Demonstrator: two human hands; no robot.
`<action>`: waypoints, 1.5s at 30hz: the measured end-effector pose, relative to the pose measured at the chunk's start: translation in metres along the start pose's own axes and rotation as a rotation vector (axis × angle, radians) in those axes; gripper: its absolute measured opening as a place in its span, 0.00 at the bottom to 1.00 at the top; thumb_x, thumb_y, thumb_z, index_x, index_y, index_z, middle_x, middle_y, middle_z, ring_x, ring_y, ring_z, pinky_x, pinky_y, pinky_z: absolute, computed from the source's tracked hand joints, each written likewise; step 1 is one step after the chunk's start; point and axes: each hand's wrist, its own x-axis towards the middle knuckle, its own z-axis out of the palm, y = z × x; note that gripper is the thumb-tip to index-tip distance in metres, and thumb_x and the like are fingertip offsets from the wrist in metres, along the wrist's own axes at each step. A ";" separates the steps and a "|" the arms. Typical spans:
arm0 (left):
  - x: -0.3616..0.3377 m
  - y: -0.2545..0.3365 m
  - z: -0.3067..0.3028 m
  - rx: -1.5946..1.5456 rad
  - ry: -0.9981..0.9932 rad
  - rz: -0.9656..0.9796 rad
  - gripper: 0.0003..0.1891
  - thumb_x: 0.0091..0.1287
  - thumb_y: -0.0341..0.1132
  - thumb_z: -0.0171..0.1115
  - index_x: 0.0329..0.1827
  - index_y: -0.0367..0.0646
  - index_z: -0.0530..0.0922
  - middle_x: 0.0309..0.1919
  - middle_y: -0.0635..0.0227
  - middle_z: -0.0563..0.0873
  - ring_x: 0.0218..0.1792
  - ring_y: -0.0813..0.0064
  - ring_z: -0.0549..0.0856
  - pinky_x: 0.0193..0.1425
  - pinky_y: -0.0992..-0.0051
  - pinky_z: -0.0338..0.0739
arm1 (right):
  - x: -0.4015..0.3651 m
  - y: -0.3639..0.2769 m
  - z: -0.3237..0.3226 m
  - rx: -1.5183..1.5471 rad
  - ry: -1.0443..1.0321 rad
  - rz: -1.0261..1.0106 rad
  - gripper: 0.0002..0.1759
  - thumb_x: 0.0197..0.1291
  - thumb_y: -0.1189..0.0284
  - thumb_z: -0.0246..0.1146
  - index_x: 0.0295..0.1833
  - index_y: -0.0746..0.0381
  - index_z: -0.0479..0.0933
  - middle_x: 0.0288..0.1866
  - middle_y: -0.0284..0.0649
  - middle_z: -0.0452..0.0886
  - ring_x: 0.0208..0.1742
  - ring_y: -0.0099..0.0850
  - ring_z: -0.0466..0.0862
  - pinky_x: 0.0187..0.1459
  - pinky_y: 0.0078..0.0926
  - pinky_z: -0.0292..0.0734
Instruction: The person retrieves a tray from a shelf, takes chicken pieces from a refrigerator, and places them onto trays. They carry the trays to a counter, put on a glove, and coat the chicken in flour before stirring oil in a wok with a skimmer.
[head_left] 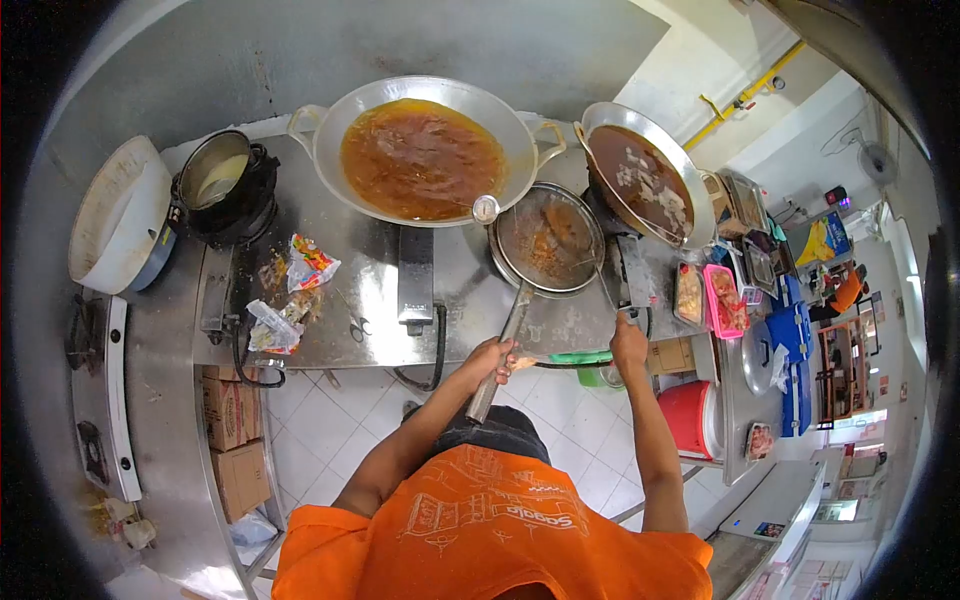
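My left hand [490, 360] is wrapped round the long, flat handle of a round mesh strainer [535, 245]. The strainer rests over a metal pot, with brown fried crumbs and a darker rounded patch in it. My right hand [628, 342] is closed at the counter's front edge, on a thin metal rod [606, 290] that runs up to the strainer's right side; what its far end is, I cannot make out. Just behind the strainer sits a wide two-handled wok [425, 150] of amber oil, with a dial thermometer [485, 209] at its rim.
At the right, a second wok [640, 180] holds dark oil with pale pieces frying. A pink tray [726, 300] of raw meat lies farther right. Torn wrappers [290, 290] litter the steel counter [370, 300] at left, near a black-cased pot [225, 185] and a white tub [120, 215].
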 end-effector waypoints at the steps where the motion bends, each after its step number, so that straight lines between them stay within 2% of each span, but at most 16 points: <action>1: -0.001 -0.003 -0.002 -0.016 -0.011 -0.006 0.12 0.72 0.40 0.48 0.51 0.43 0.65 0.26 0.74 0.69 0.18 0.85 0.63 0.17 0.82 0.61 | 0.004 -0.001 -0.004 0.004 -0.017 -0.008 0.17 0.56 0.76 0.52 0.53 0.58 0.70 0.25 0.54 0.80 0.28 0.52 0.82 0.31 0.50 0.75; 10: -0.049 -0.018 -0.013 0.074 0.037 -0.058 0.14 0.71 0.40 0.50 0.54 0.43 0.64 0.26 0.74 0.69 0.17 0.85 0.63 0.15 0.83 0.60 | -0.020 -0.017 -0.006 0.081 -0.094 0.000 0.20 0.54 0.78 0.53 0.55 0.61 0.69 0.28 0.55 0.81 0.31 0.52 0.82 0.32 0.49 0.76; 14: -0.055 -0.011 -0.012 0.109 0.111 -0.074 0.15 0.71 0.39 0.48 0.56 0.43 0.61 0.27 0.73 0.68 0.17 0.85 0.64 0.15 0.82 0.61 | -0.058 -0.007 0.011 0.056 -0.250 0.000 0.20 0.61 0.72 0.51 0.60 0.58 0.65 0.31 0.56 0.80 0.33 0.53 0.82 0.34 0.50 0.75; 17: -0.059 -0.006 -0.014 0.242 0.102 -0.024 0.16 0.72 0.38 0.47 0.58 0.44 0.59 0.27 0.74 0.68 0.18 0.86 0.64 0.15 0.82 0.61 | -0.061 -0.010 0.004 0.329 -0.174 -0.011 0.15 0.64 0.66 0.52 0.54 0.60 0.69 0.30 0.55 0.79 0.30 0.50 0.81 0.32 0.46 0.73; 19: -0.061 -0.004 -0.021 0.287 0.108 -0.018 0.16 0.72 0.39 0.47 0.58 0.44 0.60 0.27 0.74 0.67 0.18 0.86 0.64 0.15 0.82 0.61 | -0.062 -0.019 -0.025 0.747 -0.181 0.024 0.15 0.66 0.62 0.52 0.47 0.63 0.72 0.28 0.54 0.78 0.27 0.46 0.78 0.31 0.40 0.71; 22: -0.069 0.009 -0.019 0.333 0.140 -0.026 0.15 0.73 0.42 0.46 0.57 0.44 0.61 0.27 0.75 0.68 0.17 0.86 0.65 0.15 0.83 0.62 | -0.016 -0.041 -0.079 0.742 0.010 -0.087 0.14 0.65 0.62 0.55 0.42 0.64 0.74 0.27 0.52 0.77 0.26 0.42 0.75 0.31 0.35 0.69; 24: -0.071 0.016 -0.018 0.375 0.103 -0.049 0.14 0.73 0.44 0.46 0.54 0.45 0.62 0.27 0.75 0.71 0.17 0.85 0.67 0.15 0.82 0.65 | 0.043 -0.064 -0.125 0.769 -0.021 -0.262 0.13 0.65 0.64 0.55 0.42 0.65 0.73 0.28 0.52 0.77 0.26 0.46 0.76 0.31 0.37 0.70; 25: -0.072 0.017 -0.020 0.373 0.113 -0.043 0.14 0.73 0.44 0.46 0.54 0.45 0.62 0.27 0.75 0.71 0.17 0.85 0.67 0.15 0.82 0.65 | 0.081 -0.066 -0.110 0.737 0.089 -0.386 0.12 0.65 0.65 0.54 0.42 0.65 0.72 0.29 0.53 0.78 0.30 0.51 0.78 0.32 0.42 0.70; 28: -0.075 0.024 -0.022 0.327 0.071 -0.042 0.15 0.73 0.45 0.45 0.54 0.46 0.63 0.27 0.74 0.74 0.17 0.85 0.70 0.16 0.82 0.68 | 0.189 -0.107 -0.117 0.350 0.092 -0.388 0.09 0.61 0.72 0.54 0.44 0.65 0.73 0.34 0.54 0.80 0.38 0.55 0.80 0.38 0.47 0.74; 31: -0.073 0.016 -0.023 0.398 0.141 -0.058 0.21 0.70 0.51 0.47 0.58 0.47 0.66 0.30 0.72 0.78 0.17 0.85 0.71 0.16 0.85 0.67 | 0.270 -0.153 -0.120 0.187 0.109 -0.414 0.10 0.57 0.74 0.56 0.44 0.65 0.74 0.36 0.54 0.81 0.41 0.55 0.81 0.40 0.46 0.76; 34: -0.075 0.012 -0.013 0.405 0.139 -0.017 0.21 0.72 0.48 0.46 0.60 0.44 0.63 0.28 0.70 0.79 0.15 0.85 0.72 0.13 0.83 0.69 | 0.332 -0.193 -0.104 0.127 -0.083 -0.485 0.12 0.54 0.73 0.57 0.43 0.66 0.75 0.35 0.56 0.81 0.43 0.52 0.82 0.42 0.43 0.77; 36: -0.077 0.007 -0.004 0.405 0.182 -0.002 0.22 0.72 0.48 0.46 0.63 0.45 0.61 0.28 0.70 0.79 0.15 0.85 0.72 0.13 0.85 0.68 | 0.363 -0.220 -0.081 -0.128 -0.419 -0.820 0.15 0.50 0.73 0.56 0.43 0.69 0.74 0.31 0.56 0.82 0.27 0.49 0.83 0.27 0.45 0.76; 37: -0.077 0.004 -0.002 0.382 0.177 0.009 0.23 0.72 0.48 0.46 0.64 0.46 0.60 0.28 0.70 0.79 0.14 0.86 0.72 0.12 0.85 0.68 | 0.356 -0.229 -0.091 -0.123 -0.411 -0.840 0.15 0.50 0.73 0.56 0.43 0.69 0.74 0.31 0.56 0.82 0.27 0.49 0.83 0.27 0.45 0.76; 39: -0.071 -0.004 -0.007 0.314 0.125 0.046 0.26 0.72 0.48 0.48 0.69 0.48 0.57 0.27 0.70 0.79 0.13 0.87 0.71 0.12 0.85 0.69 | 0.330 -0.245 -0.128 0.119 -0.655 -0.637 0.14 0.52 0.71 0.55 0.42 0.67 0.73 0.24 0.46 0.78 0.18 0.36 0.78 0.16 0.36 0.71; 43: -0.066 -0.013 -0.004 0.265 0.140 0.053 0.24 0.72 0.48 0.48 0.66 0.48 0.59 0.27 0.71 0.79 0.12 0.87 0.71 0.11 0.85 0.68 | 0.326 -0.254 -0.120 0.291 -0.818 -0.683 0.12 0.55 0.69 0.55 0.42 0.63 0.73 0.19 0.35 0.70 0.14 0.24 0.68 0.11 0.23 0.61; 45: -0.065 -0.015 -0.002 0.201 0.113 0.062 0.21 0.72 0.47 0.48 0.62 0.49 0.62 0.26 0.72 0.78 0.12 0.88 0.70 0.11 0.86 0.67 | 0.311 -0.254 -0.114 0.670 -1.042 -0.687 0.09 0.57 0.68 0.55 0.42 0.60 0.73 0.17 0.29 0.65 0.12 0.19 0.62 0.09 0.19 0.54</action>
